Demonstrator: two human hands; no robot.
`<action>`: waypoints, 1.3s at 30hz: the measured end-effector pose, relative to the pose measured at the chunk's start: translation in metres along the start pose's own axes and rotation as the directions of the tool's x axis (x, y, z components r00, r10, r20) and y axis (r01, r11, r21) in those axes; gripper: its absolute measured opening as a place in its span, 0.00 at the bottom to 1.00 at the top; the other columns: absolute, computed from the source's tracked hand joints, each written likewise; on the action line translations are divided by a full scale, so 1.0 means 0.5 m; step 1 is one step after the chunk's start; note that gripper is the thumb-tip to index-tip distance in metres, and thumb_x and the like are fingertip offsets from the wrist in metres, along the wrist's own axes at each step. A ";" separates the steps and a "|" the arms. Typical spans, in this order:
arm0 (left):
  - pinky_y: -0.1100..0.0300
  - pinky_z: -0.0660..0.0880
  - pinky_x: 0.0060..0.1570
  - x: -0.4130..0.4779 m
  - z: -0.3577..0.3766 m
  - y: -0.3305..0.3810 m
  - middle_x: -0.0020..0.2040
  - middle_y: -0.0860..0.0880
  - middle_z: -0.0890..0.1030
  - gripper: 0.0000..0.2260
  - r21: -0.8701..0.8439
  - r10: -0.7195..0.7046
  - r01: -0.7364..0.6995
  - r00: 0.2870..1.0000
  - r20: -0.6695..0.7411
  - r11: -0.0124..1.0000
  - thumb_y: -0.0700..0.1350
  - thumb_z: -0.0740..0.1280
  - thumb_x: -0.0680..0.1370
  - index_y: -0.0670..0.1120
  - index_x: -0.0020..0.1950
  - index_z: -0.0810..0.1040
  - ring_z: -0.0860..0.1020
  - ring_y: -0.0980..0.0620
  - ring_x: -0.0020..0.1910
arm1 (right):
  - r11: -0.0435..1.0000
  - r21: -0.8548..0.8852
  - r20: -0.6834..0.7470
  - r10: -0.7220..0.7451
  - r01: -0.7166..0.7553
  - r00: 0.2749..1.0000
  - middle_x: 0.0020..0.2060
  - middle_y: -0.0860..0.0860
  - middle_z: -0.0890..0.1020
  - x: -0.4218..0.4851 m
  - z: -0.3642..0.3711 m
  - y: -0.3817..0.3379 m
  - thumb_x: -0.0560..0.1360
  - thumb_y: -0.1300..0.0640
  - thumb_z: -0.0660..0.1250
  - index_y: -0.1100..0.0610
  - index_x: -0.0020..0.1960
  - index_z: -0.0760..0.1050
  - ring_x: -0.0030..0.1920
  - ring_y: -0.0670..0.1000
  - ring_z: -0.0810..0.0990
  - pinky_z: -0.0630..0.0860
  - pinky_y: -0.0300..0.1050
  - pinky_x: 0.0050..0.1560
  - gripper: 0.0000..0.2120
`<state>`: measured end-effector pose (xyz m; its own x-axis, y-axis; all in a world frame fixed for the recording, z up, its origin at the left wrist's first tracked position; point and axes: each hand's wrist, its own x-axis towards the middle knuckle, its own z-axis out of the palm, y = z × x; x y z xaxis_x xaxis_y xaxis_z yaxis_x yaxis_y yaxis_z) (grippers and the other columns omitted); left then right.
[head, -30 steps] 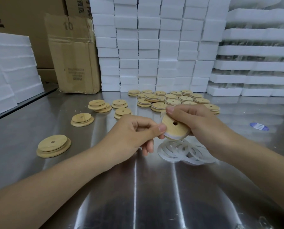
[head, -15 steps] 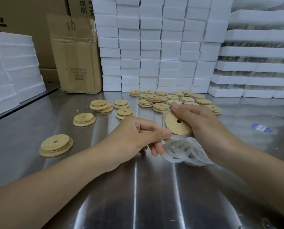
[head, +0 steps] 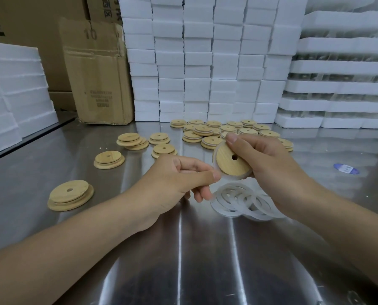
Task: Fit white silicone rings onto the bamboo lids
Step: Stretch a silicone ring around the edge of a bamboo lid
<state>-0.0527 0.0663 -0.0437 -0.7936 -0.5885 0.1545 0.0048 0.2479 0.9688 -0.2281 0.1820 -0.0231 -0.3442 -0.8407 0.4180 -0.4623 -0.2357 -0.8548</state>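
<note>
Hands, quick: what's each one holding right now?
Left hand: pinches the white silicone ring at the rim of the bamboo lid.
Right hand: grips that bamboo lid.

Covering the right edge of the bamboo lid (head: 227, 165) with the right hand (head: 269, 164), and part of the silicone ring pile (head: 234, 202) under its wrist. Blurring the marks on the blue label (head: 346, 168), possibly print.

Table (head: 183, 260): bare steel, glossy, brushed, streaky glare. Bamboo lid (head: 229, 164) at centre: pale wood, fine grain, matt, smooth. Silicone ring (head: 234, 177) round its edge: milky, half see-through, dull sheen. Loose rings (head: 245, 202) at 6 o'clock of it: same white silicone, matt. Lid pile (head: 227, 129) at 12 o'clock: same bamboo. Foam blocks (head: 205, 62) behind: white, grainy, matt. Cardboard box (head: 98, 73) at 10 o'clock: brown, matt, creased, taped.
</note>
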 end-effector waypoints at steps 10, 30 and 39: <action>0.61 0.73 0.37 0.002 0.003 0.012 0.30 0.50 0.81 0.08 -0.009 -0.079 0.078 0.996 -0.038 0.997 0.45 0.76 0.77 0.49 0.39 0.88 0.76 0.55 0.28 | 0.998 -0.012 -0.030 -0.067 0.067 0.997 0.39 0.66 0.72 -0.002 0.001 -0.004 0.85 0.43 0.64 0.72 0.49 0.75 0.39 0.53 0.70 0.70 0.49 0.43 0.28; 0.63 0.73 0.41 -0.007 0.010 0.000 0.35 0.48 0.87 0.07 -0.038 0.001 -0.001 1.000 0.001 0.999 0.52 0.81 0.74 0.51 0.48 0.91 0.79 0.56 0.32 | 0.998 0.058 -0.039 -0.002 0.004 0.999 0.37 0.59 0.74 -0.003 0.003 0.004 0.83 0.44 0.67 0.67 0.48 0.81 0.38 0.50 0.74 0.74 0.41 0.39 0.25; 0.69 0.73 0.39 -0.007 0.005 -0.004 0.38 0.48 0.88 0.08 -0.059 0.018 -0.017 1.000 0.010 0.998 0.56 0.80 0.74 0.53 0.49 0.91 0.80 0.58 0.34 | 0.981 0.190 -0.112 0.046 -0.024 0.993 0.41 0.53 0.84 -0.010 0.017 -0.002 0.81 0.44 0.69 0.58 0.49 0.86 0.41 0.48 0.82 0.81 0.40 0.43 0.17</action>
<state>-0.0516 0.0698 -0.0465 -0.7993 -0.5764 0.1697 0.0542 0.2121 0.9757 -0.2190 0.1823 -0.0267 -0.4543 -0.7910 0.4098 -0.2898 -0.3038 -0.9076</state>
